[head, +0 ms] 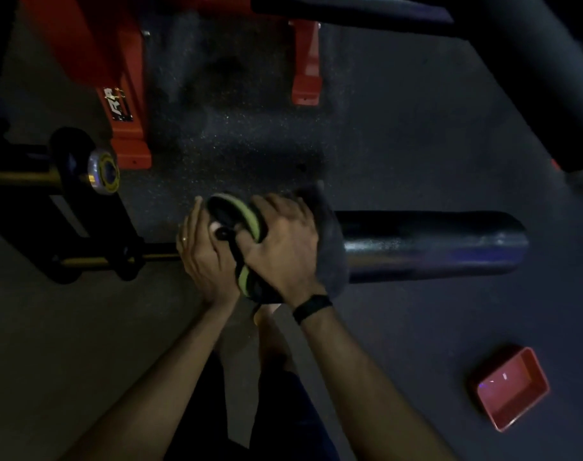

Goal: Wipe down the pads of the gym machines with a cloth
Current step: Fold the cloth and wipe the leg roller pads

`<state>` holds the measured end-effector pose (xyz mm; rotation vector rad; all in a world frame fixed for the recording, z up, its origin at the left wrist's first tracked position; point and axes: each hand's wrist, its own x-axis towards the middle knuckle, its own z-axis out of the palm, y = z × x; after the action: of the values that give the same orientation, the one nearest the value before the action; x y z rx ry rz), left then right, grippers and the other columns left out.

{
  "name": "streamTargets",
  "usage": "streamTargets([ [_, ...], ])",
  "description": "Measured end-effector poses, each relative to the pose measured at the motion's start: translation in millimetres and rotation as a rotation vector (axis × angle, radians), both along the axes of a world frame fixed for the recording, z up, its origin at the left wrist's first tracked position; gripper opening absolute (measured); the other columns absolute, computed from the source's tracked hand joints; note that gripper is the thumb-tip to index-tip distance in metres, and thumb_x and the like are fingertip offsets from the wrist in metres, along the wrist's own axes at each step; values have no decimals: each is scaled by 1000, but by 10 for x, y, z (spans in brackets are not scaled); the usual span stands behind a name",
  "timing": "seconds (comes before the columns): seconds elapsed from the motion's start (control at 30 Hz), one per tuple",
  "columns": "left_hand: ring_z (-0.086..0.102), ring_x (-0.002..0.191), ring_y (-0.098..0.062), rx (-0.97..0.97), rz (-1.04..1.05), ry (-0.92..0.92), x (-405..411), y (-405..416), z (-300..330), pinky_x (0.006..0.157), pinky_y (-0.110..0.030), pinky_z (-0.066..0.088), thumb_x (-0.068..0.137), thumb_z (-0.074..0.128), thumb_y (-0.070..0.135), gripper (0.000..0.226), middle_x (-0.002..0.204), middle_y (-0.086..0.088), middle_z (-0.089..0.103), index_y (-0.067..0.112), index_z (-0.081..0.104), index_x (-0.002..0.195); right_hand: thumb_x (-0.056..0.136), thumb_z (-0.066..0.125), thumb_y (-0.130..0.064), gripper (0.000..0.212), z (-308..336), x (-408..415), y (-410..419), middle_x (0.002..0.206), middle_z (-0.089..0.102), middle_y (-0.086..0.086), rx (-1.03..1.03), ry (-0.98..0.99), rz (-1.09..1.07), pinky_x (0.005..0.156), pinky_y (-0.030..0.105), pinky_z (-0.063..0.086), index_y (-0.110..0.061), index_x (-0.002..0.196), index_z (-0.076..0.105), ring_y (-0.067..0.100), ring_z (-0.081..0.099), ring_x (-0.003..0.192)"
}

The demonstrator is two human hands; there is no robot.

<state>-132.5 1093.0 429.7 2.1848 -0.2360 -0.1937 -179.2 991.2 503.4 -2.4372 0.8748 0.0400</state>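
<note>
At the near end of the black roller pad [426,246], the right hand [283,247] is pressing a grey cloth [330,247] around the roller, its grip curling over cloth and the pad's green-trimmed end cap [250,221]. The left hand [200,251] is cupping that cap from the other side, fingers bent against it. Judging from this, the cloth is bunching near the cap, so the long far stretch risks being missed, and the roller may be spinning under pressure, slipping the wipe.
</note>
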Motion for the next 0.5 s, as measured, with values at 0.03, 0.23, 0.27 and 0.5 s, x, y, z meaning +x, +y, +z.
streamTargets([
  [0.03,50,134,-31,-15,2,33,85,11,29,113,-55,34,105,30,29,51,143,-14,56,0,57,136,86,50,-51,49,19,23,25,119,66,2,14,-7,46,105,42,40,-21,123,64,22,58,110],
  [0.23,49,135,-19,-85,-61,186,322,59,48,111,-48,41,103,29,44,59,144,-7,56,5,55,140,75,63,-42,39,46,-701,-824,99,70,3,-137,94,-264,91,40,44,-22,107,70,27,62,92],
  [0.27,50,134,-18,-84,-57,190,307,54,55,111,-48,41,103,30,43,59,143,-7,57,5,56,139,75,61,-40,36,68,-708,-840,95,69,3,-143,98,-290,89,41,46,-21,103,70,27,61,89],
  [0.5,61,119,-20,-132,-34,209,211,-29,74,101,-24,45,102,33,36,53,128,-5,66,4,63,130,91,53,-61,50,-21,1,22,119,65,2,-66,1,14,108,46,38,-24,122,65,21,57,112],
])
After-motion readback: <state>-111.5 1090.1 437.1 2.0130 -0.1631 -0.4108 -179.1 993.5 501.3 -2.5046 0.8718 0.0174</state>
